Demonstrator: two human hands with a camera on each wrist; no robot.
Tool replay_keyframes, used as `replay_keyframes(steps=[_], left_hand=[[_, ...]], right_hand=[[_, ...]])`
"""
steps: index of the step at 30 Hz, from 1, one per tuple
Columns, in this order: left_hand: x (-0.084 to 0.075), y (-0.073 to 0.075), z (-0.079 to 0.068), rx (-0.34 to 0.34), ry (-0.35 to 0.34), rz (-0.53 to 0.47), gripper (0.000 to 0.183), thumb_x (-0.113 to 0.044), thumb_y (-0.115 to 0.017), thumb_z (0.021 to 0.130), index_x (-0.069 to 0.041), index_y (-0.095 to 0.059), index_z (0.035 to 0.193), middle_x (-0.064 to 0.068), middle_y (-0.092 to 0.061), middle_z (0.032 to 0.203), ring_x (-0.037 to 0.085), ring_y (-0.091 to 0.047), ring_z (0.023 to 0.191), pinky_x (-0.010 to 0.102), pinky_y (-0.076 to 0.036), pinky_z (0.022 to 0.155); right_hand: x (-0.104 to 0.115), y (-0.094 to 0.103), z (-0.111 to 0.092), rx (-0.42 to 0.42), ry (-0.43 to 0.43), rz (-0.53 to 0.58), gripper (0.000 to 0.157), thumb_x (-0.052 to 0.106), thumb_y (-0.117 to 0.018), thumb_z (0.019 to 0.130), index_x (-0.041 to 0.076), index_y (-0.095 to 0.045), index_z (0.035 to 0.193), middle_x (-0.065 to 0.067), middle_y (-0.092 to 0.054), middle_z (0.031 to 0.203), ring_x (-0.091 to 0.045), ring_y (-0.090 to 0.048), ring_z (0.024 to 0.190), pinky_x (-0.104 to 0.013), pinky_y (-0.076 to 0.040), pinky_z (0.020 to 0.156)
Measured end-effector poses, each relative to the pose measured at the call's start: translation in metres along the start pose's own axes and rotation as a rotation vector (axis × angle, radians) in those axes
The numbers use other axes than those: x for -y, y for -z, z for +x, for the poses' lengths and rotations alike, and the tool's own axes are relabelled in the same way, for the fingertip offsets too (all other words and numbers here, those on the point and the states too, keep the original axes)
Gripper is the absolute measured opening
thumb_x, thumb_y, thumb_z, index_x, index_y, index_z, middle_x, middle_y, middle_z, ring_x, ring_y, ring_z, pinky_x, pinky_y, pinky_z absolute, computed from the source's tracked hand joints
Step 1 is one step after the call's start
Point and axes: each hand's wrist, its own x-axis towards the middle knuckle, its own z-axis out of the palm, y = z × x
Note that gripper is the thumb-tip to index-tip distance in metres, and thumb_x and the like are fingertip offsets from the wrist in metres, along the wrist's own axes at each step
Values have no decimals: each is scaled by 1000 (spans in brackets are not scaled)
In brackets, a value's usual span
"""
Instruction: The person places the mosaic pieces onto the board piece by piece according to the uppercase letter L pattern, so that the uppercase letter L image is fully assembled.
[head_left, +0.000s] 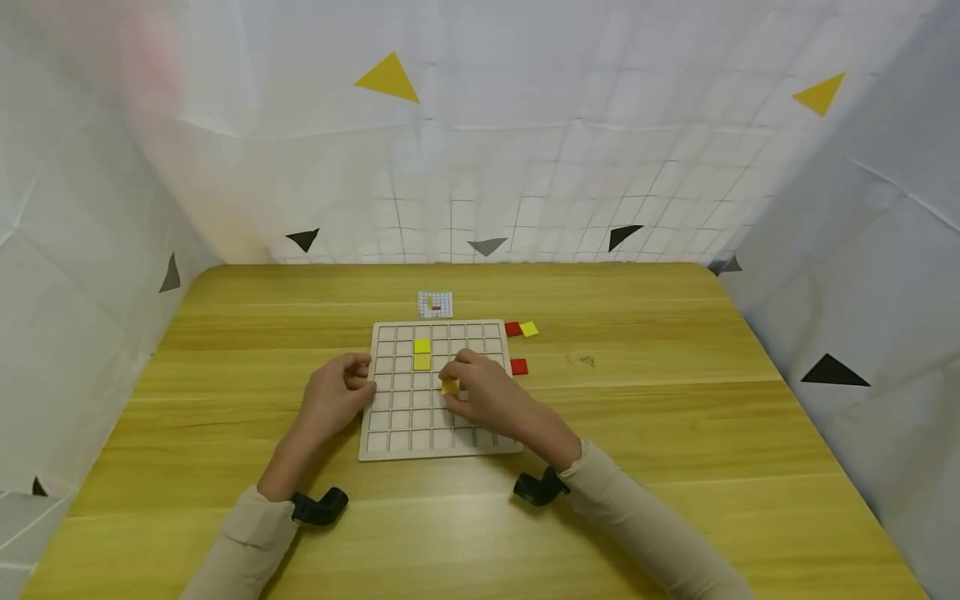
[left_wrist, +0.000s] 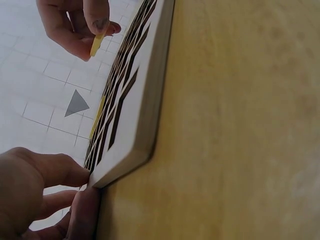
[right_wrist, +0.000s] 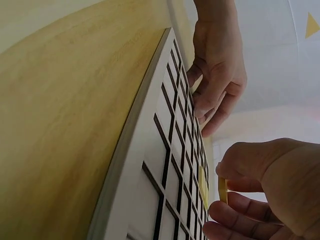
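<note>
Right hand [head_left: 487, 393]: pinching yellow tile [head_left: 449, 387] over grid board [head_left: 438, 455]; left hand [head_left: 333, 390]: relaxed against its edge. Risk: tilted release misseating tile.

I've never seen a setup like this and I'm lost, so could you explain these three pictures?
No machine here: these are a person's two bare hands. The widest picture looks down from the head; the others come from the wrist cameras. On the wooden table lies a grid board bearing two yellow square tiles. Beyond it lies a small grid-pattern card; to its right, two red tiles and one yellow tile. The right hand pinches another yellow tile; the left hand touches the board's left edge.
</note>
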Motion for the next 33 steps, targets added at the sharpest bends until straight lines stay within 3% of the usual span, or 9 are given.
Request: replay_keyframes(steps=[18, 26, 33], left_hand=[[0, 0, 1, 2, 11, 1, 45, -10, -67, 90, -2, -59, 134, 12, -64, 112, 24, -67, 96, 38, -54, 78], [-3, 1, 1, 4, -7, -3, 46, -10, -67, 90, -1, -59, 134, 12, -64, 112, 25, -66, 96, 39, -54, 78], [-1, 1, 1, 2, 16, -1, 46, -10, -67, 90, -2, -59, 135, 11, -64, 112, 24, -66, 96, 39, -54, 80]], right_hand=[[2, -13, 22, 49, -8, 4, 23, 14, -71, 90, 5, -72, 111, -2, -60, 100, -12, -52, 76, -22, -46, 66], [1, -16, 30, 45, -2, -41, 23, 14, -70, 89, 6, -73, 111, -2, -63, 100, -13, -52, 80, -24, -46, 70], [1, -20, 36, 30, 22, -82, 22, 15, -72, 88, 6, -73, 108, -4, -63, 97, -13, -52, 79, -25, -46, 70]])
